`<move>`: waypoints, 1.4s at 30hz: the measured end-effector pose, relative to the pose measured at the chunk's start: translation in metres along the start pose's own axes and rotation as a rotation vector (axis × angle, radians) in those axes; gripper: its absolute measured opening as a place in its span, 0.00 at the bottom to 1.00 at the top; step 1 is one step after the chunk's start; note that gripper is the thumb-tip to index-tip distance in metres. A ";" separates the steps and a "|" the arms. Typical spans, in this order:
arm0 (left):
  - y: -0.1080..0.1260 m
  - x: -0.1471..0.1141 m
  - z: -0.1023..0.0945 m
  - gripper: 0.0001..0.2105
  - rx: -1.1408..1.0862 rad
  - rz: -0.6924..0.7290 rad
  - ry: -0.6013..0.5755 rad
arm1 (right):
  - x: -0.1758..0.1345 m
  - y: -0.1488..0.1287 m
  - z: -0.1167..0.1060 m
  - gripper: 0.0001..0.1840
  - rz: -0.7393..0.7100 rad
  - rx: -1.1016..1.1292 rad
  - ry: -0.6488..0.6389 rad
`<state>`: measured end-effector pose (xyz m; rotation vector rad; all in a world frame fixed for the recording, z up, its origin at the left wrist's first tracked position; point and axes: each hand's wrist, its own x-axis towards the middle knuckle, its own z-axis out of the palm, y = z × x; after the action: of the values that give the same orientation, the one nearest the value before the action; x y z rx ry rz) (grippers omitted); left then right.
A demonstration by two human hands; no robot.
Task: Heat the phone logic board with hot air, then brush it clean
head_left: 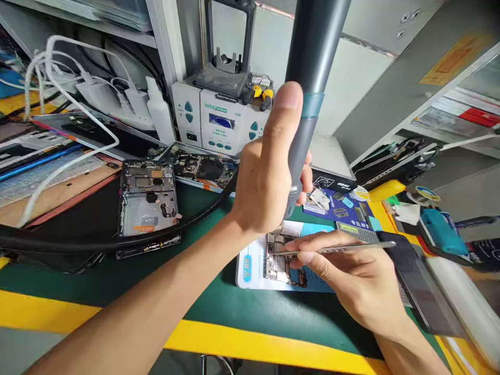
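Currently, circuit board (278, 263) lies on a white-and-blue mat (320, 283), near the middle of the green bench (219, 297). Right hand (357, 276) pinches metal tweezers (357, 248), tips over the board; contact unclear. Left hand (263, 179) wraps around a dark cylindrical tool (317, 47), its lower end above the board's far side. Opened phone (136, 208) sits left; control unit with display (216, 135) stands far, beyond the left hand.

"QUICK" and "LEAD FREE" on the white control unit (221, 136)
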<state>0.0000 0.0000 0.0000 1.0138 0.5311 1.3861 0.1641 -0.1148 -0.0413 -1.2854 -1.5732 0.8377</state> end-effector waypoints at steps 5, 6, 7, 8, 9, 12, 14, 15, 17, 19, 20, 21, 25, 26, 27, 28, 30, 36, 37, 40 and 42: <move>0.003 -0.001 0.001 0.36 -0.004 -0.020 0.009 | -0.001 0.001 -0.001 0.12 -0.001 0.004 -0.001; 0.003 -0.001 0.001 0.36 -0.006 -0.024 0.010 | -0.001 0.000 -0.001 0.11 0.004 0.010 -0.005; 0.003 0.000 0.001 0.36 -0.006 -0.030 0.012 | 0.000 -0.001 -0.001 0.11 0.008 0.013 -0.008; 0.003 0.000 0.001 0.37 -0.007 -0.035 0.015 | 0.000 -0.002 -0.001 0.11 0.009 0.012 -0.014; 0.003 0.000 0.001 0.37 -0.008 -0.040 0.018 | 0.001 -0.004 -0.001 0.12 0.006 0.008 -0.019; 0.003 0.000 0.000 0.37 -0.012 -0.045 0.025 | 0.005 -0.008 -0.001 0.12 -0.009 -0.009 -0.027; 0.003 0.000 0.000 0.37 -0.016 -0.047 0.027 | 0.006 -0.010 -0.001 0.12 -0.015 -0.017 -0.027; 0.003 0.000 0.000 0.37 -0.020 -0.049 0.027 | 0.006 -0.010 -0.001 0.12 -0.017 -0.018 -0.023; 0.003 0.000 0.000 0.38 -0.029 -0.050 0.030 | 0.005 -0.008 -0.001 0.12 -0.013 -0.011 -0.019; 0.003 0.000 0.000 0.38 -0.030 -0.047 0.028 | 0.003 -0.005 -0.001 0.12 -0.005 -0.002 -0.005; 0.003 0.001 0.000 0.37 -0.026 -0.043 0.027 | 0.002 -0.004 -0.001 0.12 -0.002 -0.001 0.001; 0.003 0.001 0.000 0.37 -0.019 -0.039 0.025 | 0.001 -0.002 -0.001 0.11 0.001 -0.004 0.006; 0.004 0.002 0.001 0.38 0.004 -0.031 0.023 | -0.001 -0.001 -0.002 0.12 -0.002 -0.018 -0.010; 0.004 0.001 0.001 0.38 0.002 -0.031 0.023 | -0.001 -0.001 -0.002 0.12 -0.005 -0.020 -0.014; 0.003 0.001 0.001 0.39 -0.001 -0.031 0.021 | -0.001 -0.002 -0.002 0.12 -0.011 -0.021 -0.015; 0.003 0.001 0.001 0.39 -0.005 -0.030 0.018 | -0.001 -0.002 -0.002 0.12 -0.014 -0.022 -0.014; 0.003 0.001 0.000 0.38 -0.008 -0.027 0.012 | 0.000 -0.003 -0.002 0.11 -0.020 -0.023 -0.005; 0.003 0.001 0.000 0.36 -0.013 -0.032 0.019 | 0.003 -0.008 -0.001 0.13 -0.036 -0.035 -0.024; 0.003 0.001 -0.001 0.37 -0.012 -0.041 0.024 | 0.002 -0.008 -0.001 0.12 -0.033 -0.034 -0.025; 0.004 0.001 -0.001 0.38 -0.002 -0.053 0.026 | -0.001 -0.005 -0.002 0.10 -0.008 -0.016 -0.011; 0.004 0.001 -0.001 0.38 0.009 -0.050 0.020 | -0.002 -0.003 -0.003 0.10 0.000 -0.009 -0.002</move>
<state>-0.0032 0.0007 0.0032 0.9888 0.5745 1.3519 0.1657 -0.1178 -0.0386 -1.2913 -1.5800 0.8339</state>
